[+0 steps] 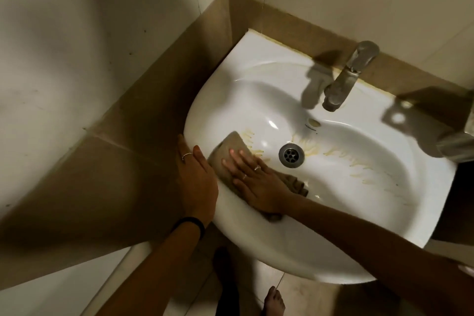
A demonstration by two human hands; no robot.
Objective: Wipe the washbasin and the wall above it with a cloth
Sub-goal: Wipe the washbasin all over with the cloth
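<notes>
Tiled bathroom corner, white washbasin mid-frame | our right hand, fingers flat and together, presses brown cloth on bowl's left slope | yellow streaks lie right of fingers, past drain | left hand, fingers together, braces left rim.

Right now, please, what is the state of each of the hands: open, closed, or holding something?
Left hand: open, resting flat on the washbasin rim, holding nothing.
Right hand: open, fingers spread, pressing the cloth flat against the basin's inner wall.
</notes>
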